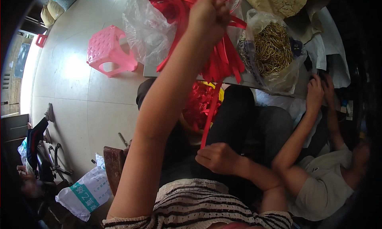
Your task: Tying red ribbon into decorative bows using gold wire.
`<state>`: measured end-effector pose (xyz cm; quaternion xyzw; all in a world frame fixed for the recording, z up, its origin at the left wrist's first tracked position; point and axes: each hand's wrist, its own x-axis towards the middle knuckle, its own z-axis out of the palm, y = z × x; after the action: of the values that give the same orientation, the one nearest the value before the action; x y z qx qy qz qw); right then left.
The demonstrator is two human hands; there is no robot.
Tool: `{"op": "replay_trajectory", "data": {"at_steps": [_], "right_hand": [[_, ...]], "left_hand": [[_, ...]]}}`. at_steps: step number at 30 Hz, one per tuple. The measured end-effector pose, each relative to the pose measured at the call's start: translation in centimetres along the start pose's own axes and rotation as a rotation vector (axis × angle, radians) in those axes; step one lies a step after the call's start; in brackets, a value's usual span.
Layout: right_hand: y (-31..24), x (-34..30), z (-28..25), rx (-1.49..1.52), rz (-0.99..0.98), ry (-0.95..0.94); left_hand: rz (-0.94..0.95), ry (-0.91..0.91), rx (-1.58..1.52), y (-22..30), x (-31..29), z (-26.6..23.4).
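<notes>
My left arm reaches far forward, and my left hand [210, 14] is closed over a heap of red ribbons [227, 55] at the table's edge. Red ribbon shows around its curled fingers, which are partly hidden. Close to my body, my right hand [219, 158] pinches the lower end of a narrow red ribbon strip [211, 117]. This strip runs taut up toward the hanging ribbons. Between my knees, behind the strip, a container holds many crumpled red ribbon pieces [195, 103]; some yellow shows at its rim.
On the table stands a clear plastic bag of golden cords [274, 47], beside brown wrapping paper [282, 2]. A pink stool [107, 49] is on the tiled floor at left. A co-worker's hands [316, 89] work at right. A white sack [89, 191] lies lower left.
</notes>
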<state>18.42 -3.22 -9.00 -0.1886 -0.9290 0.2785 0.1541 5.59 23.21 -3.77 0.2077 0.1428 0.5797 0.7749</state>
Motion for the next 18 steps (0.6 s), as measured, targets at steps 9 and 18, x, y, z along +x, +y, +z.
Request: {"op": "replay_trajectory", "data": {"at_steps": [9, 18], "right_hand": [[2.0, -1.0, -4.0, -0.446, 0.344, 0.645], [-1.4, 0.1, -2.9, 0.321, 0.037, 0.115]], "left_hand": [[-0.692, -0.434, 0.778, -3.1, -18.3, -1.3], [-0.203, 0.175, 0.497, -4.5, -19.7, -1.5]]}}
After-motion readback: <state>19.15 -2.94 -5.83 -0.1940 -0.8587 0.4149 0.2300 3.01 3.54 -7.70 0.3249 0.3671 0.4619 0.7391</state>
